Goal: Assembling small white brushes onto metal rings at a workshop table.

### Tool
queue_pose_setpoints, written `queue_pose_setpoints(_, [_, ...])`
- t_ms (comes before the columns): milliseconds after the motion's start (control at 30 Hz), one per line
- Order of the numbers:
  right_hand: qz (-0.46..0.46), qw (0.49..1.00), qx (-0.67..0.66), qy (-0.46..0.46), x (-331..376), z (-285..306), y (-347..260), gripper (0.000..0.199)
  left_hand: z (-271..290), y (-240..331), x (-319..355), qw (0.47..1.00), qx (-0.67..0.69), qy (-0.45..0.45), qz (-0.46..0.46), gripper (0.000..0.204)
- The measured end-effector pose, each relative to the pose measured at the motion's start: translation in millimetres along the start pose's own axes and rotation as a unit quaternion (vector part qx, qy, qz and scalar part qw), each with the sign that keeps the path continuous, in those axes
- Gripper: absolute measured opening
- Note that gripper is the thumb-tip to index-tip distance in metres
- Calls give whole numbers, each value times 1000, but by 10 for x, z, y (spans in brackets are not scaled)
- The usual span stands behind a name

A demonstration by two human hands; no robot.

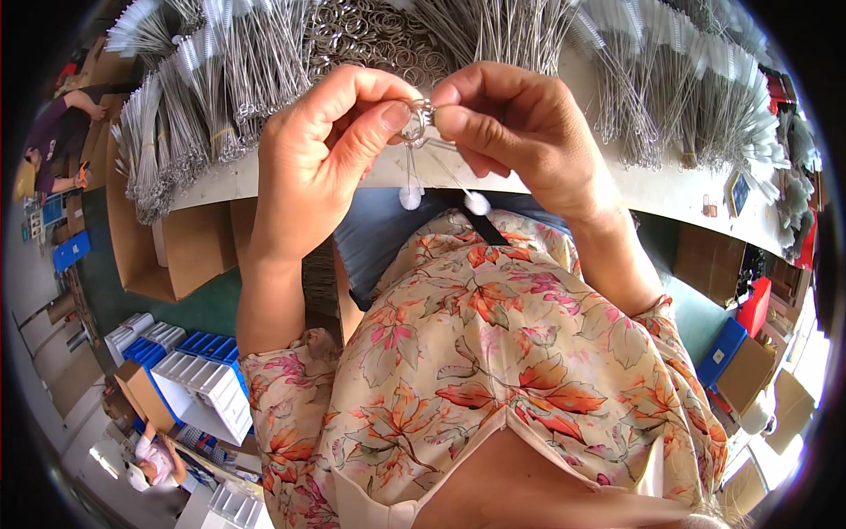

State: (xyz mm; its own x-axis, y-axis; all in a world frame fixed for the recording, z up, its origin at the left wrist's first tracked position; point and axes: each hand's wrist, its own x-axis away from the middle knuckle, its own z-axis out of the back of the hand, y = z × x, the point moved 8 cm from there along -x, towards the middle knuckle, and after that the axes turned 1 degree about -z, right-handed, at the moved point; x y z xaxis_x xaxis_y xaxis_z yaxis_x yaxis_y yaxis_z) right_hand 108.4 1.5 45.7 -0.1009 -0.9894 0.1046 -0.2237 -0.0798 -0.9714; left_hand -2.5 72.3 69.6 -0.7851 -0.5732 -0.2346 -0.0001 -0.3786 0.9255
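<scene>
Close together over the table's near edge, my two hands work at a small metal key ring [412, 134]. My left hand [322, 150] pinches the ring between thumb and forefinger. Thumb and forefinger of my right hand [524, 132] are closed at the ring's right side on the looped wire end of a thin brush; the fingertips partly hide the loop. Two thin wire stems hang below the fingers, ending in a round white brush tip [411, 197] and another white tip [477, 204]. Behind my hands lies a heap of loose metal rings [374, 40].
Bundles of wire brushes [251, 66] with white bristles cover the table's left side; more bundles [679, 75] lie at right. The white table [696, 210] curves round me. Cardboard boxes [207, 260] and white-and-blue bins [207, 388] stand at left. Other people are farther left.
</scene>
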Motion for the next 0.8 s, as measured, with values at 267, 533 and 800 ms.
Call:
queue_pose_setpoints(267, [-8,1000,-18,-15,-2,-124,79,17,4,-170,108,946,296,-15,128,17])
queue_pose_setpoints(533, [57,998,-33,5,-70,-275,141,14,163,-196,139,960,250,124,-9,16])
queue_pose_setpoints(800, [139,978,154,19,-174,-542,399,14,474,-229,485,932,275,233,31,19])
